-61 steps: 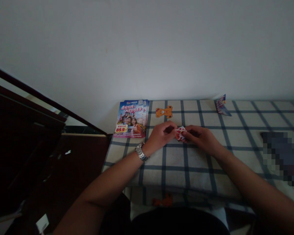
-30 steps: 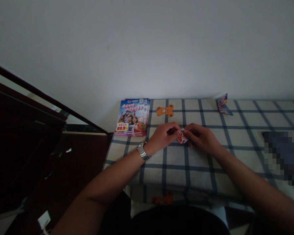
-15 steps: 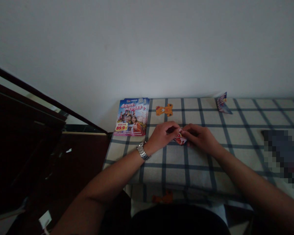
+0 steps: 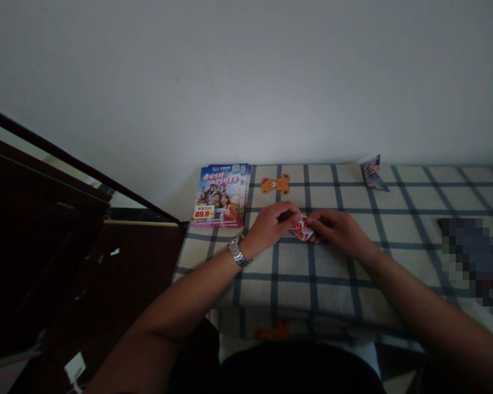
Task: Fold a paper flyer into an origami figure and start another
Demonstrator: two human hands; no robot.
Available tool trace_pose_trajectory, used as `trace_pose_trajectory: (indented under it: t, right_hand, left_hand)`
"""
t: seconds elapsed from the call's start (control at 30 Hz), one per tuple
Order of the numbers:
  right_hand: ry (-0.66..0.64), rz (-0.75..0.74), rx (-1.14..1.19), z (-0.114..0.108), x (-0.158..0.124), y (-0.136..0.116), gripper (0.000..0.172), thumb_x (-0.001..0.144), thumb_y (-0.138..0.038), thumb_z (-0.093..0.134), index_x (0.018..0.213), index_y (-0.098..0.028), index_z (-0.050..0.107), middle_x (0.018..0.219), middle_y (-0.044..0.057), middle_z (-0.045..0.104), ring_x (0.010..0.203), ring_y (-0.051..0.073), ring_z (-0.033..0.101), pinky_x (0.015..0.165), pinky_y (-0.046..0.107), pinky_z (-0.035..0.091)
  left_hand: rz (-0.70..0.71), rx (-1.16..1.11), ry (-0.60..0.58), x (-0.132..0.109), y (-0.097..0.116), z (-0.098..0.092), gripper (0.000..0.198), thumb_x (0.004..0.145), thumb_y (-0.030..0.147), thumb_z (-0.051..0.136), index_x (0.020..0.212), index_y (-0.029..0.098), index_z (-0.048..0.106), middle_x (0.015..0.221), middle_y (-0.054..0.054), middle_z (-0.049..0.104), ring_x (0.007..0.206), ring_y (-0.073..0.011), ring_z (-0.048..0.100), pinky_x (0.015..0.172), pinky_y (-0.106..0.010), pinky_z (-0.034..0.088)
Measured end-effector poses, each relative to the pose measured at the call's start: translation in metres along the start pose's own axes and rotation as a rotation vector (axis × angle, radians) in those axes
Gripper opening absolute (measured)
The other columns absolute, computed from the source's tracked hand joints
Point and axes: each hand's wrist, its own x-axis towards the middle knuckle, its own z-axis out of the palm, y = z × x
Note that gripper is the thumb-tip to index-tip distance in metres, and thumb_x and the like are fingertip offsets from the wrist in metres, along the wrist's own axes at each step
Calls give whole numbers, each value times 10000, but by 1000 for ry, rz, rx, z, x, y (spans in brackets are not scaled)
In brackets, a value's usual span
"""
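A small folded piece of red and white printed paper [image 4: 302, 230] lies on the checked tablecloth [image 4: 353, 273] between my two hands. My left hand [image 4: 271, 225], with a metal watch [image 4: 238, 253] on its wrist, pinches the paper's left edge with closed fingers. My right hand [image 4: 337, 231] pinches the right side, fingers curled over it. Both hands rest on the cloth near the middle of the table.
A stack of colourful flyers [image 4: 222, 195] lies at the table's far left corner by the white wall. A folded paper shape [image 4: 373, 173] stands at the back edge. A blurred dark patch [image 4: 474, 262] sits at right. Dark wooden furniture [image 4: 45, 246] is on the left.
The hands have stayed together on the small paper, working it with slight finger shifts. The paper looks more folded and flatter than two seconds ago.
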Motion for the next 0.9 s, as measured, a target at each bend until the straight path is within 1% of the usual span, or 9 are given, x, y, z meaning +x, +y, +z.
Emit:
trace_pose_trajectory:
  t: [0.13, 0.3, 0.37, 0.5, 0.57, 0.67, 0.77, 0.9]
  right_hand:
    - [25, 10, 1, 1, 0, -1, 392, 949, -614, 688, 895, -234, 763, 780, 34, 789, 657, 195, 728, 642, 335, 628]
    - [58, 3, 17, 3, 1, -2, 409, 954, -629, 674, 897, -232, 753, 783, 41, 792, 658, 200, 736, 635, 333, 633]
    - [101, 1, 14, 2, 1, -2, 410, 950, -632, 680, 895, -232, 748, 769, 43, 788, 648, 202, 734, 628, 334, 635]
    - [235, 6, -7, 0, 2, -5, 395, 940, -623, 702, 908, -233, 755, 756, 45, 787, 630, 203, 732, 620, 334, 642]
    - [270, 15, -8, -1, 3, -5, 401, 932, -628, 712, 923, -230, 760, 754, 50, 788, 622, 206, 732, 613, 340, 647]
    - [257, 20, 34, 0, 4, -4, 423, 914, -649, 722, 940, -229, 764, 770, 56, 795, 630, 216, 741, 625, 359, 662]
    - [221, 15, 82, 1, 4, -1, 434, 909, -656, 725, 975, -229, 770, 830, 60, 811, 670, 219, 759, 663, 368, 676]
    - [198, 16, 109, 1, 4, -1, 443, 914, -643, 729, 1053, -225, 776, 906, 65, 827, 708, 212, 775, 694, 355, 682]
  left_hand:
    - [-24, -14, -8, 2, -4, 1, 303, 1033, 472, 633, 939, 195, 712, 861, -24, 747, 772, -143, 688, 721, -256, 526]
    - [-9, 20, 24, 2, -5, 1, 271, 1036, 450, 635, 978, 201, 725, 933, -35, 765, 855, -162, 712, 803, -285, 555]
    - [-13, 4, 39, 2, -4, 1, 262, 1030, 450, 646, 1009, 201, 723, 955, -42, 767, 869, -167, 719, 810, -289, 565]
    - [-36, -68, 44, 0, -5, 1, 253, 1014, 436, 674, 1041, 187, 713, 991, -59, 769, 894, -166, 729, 813, -280, 575]
    - [-56, -94, 40, 0, -7, 1, 239, 1013, 418, 678, 1038, 182, 709, 983, -60, 768, 885, -163, 727, 816, -280, 578]
    - [-68, -108, 52, 1, -9, 1, 226, 1017, 403, 672, 1015, 180, 705, 975, -59, 763, 882, -160, 720, 822, -282, 580]
    - [-67, -103, 67, 2, -11, 0, 244, 1017, 416, 670, 986, 177, 704, 985, -67, 761, 890, -165, 712, 807, -280, 571]
    - [-64, -105, 74, 3, -14, -2, 273, 1007, 445, 678, 1006, 174, 713, 985, -69, 762, 879, -167, 706, 770, -270, 556]
